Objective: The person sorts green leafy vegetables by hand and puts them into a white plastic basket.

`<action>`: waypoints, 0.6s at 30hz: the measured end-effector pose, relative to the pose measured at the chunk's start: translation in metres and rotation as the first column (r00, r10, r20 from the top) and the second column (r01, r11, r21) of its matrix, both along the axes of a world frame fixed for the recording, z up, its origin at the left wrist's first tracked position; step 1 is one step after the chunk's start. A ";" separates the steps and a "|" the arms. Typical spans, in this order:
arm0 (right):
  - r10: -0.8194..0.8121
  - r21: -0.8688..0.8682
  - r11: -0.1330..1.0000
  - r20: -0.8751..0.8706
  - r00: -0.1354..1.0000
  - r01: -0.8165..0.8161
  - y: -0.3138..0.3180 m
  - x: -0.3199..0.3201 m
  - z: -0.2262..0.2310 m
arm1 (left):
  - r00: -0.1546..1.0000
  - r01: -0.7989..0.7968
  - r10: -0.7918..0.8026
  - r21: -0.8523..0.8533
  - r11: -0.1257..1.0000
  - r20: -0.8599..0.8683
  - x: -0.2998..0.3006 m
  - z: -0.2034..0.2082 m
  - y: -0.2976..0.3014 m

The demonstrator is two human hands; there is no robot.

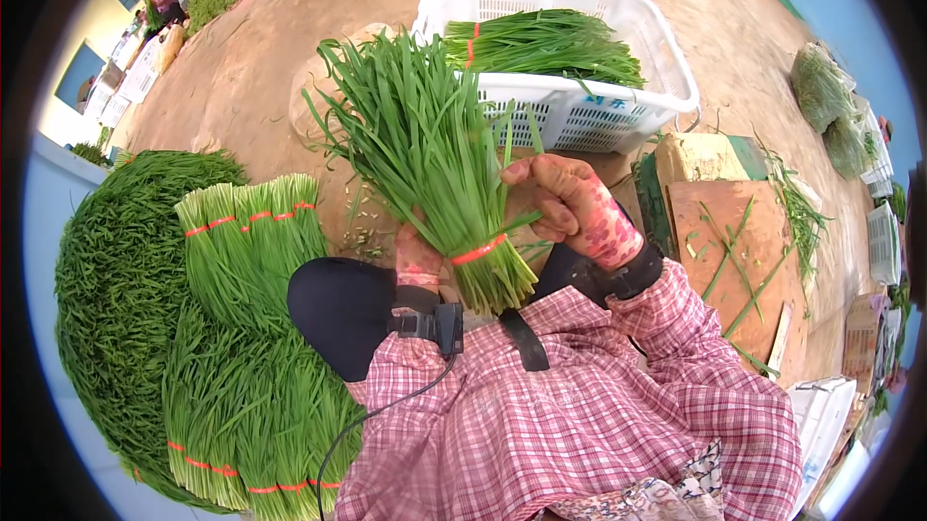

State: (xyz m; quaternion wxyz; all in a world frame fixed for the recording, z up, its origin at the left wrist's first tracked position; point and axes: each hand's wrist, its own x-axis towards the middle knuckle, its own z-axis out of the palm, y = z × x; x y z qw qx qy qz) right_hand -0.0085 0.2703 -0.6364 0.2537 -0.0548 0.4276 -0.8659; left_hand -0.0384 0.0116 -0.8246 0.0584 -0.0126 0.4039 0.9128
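Observation:
A thick bunch of green garlic chives [425, 149] is held in front of me, its cut ends tilted down and to the right. An orange-red band [479, 251] wraps the bunch near its pale cut ends. My left hand [415, 255] grips the bunch from its left and underside; most of its fingers are hidden behind the leaves. My right hand [579, 212] is closed in a pinch at the right side of the bunch, on a stray chive leaf [523, 221] sticking out just above the band.
A white plastic crate [570, 86] ahead contains a banded bunch [546, 46]. Stacked banded chives [256, 366] lie at my left, by a large dark-green heap [126, 299]. At right stands a wooden board [739, 251] with loose leaves. Bagged greens [826, 101] sit along the right wall.

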 end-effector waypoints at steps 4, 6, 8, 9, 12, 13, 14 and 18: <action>0.146 0.786 0.154 -0.617 0.773 0.599 0.036 -0.031 -0.011 | 0.978 0.170 -0.204 0.384 0.907 0.049 -0.001 0.002 0.001; 0.312 0.467 -0.166 -0.811 0.496 0.868 0.035 -0.053 -0.028 | 0.989 0.078 -0.111 0.287 0.955 0.101 -0.001 0.003 0.003; -0.127 0.604 0.445 -0.688 0.714 0.661 0.005 -0.067 -0.011 | 0.989 -0.023 -0.005 0.184 0.983 0.147 0.003 -0.001 0.002; -0.198 0.597 0.470 -0.647 0.736 0.651 -0.013 -0.076 -0.010 | 1.000 -0.004 0.004 -0.204 0.979 0.003 0.007 -0.002 -0.004; -0.138 0.650 0.533 -0.564 0.814 0.541 -0.033 -0.110 -0.024 | 0.994 -0.052 0.012 -0.391 0.919 -0.106 0.004 0.006 0.004; -0.134 0.659 0.575 -0.508 0.851 0.484 -0.027 -0.120 -0.036 | 0.997 -0.061 0.051 -0.205 0.977 -0.054 0.001 0.009 0.016; -0.128 0.656 0.581 -0.511 0.850 0.482 -0.030 -0.119 -0.033 | 0.994 -0.105 0.105 -0.018 0.994 0.006 0.002 0.010 0.015; -0.339 0.379 0.841 -0.189 0.922 0.387 -0.049 -0.110 -0.027 | 0.962 -0.263 0.208 -0.392 0.882 -0.178 -0.003 -0.031 -0.009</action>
